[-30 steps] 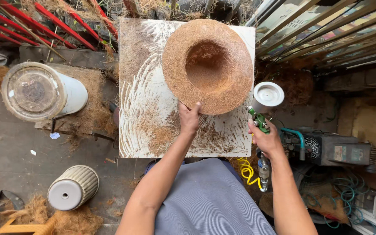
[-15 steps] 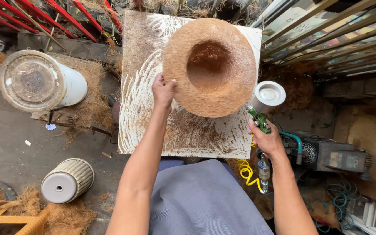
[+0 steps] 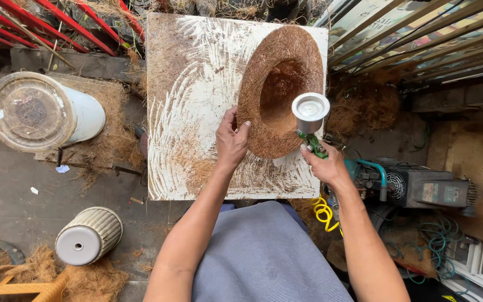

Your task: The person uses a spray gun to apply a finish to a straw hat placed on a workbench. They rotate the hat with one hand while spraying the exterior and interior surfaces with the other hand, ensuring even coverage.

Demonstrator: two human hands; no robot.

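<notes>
- The left hand (image 3: 231, 142) has its grip closed on the near left rim of the brown fibre pot (image 3: 280, 89), thumb on the rim's edge and fingers over it.
- The pot is tilted up on that side, its hollow mouth facing toward the right hand; its far edge rests on the white board surface (image 3: 197, 84).
- The right hand (image 3: 326, 165) has its grip wrapped tight around the green handle of a spray gun (image 3: 310, 126).
- The gun's round silver cup sits just above and ahead of the right grip, overlapping the pot's near right rim in the head view; whether it touches the pot cannot be told.
- The board under the pot is streaked with brown fibre and white swirls.
- Below the right grip, a yellow coiled hose (image 3: 322, 212) hangs near the wrist.
- Right of that grip stands a compressor (image 3: 420, 190).
- Far left of the left grip lies a white bucket (image 3: 40, 112) on its side; nearer the person, a ribbed pale pot (image 3: 88, 237) lies on the floor.
</notes>
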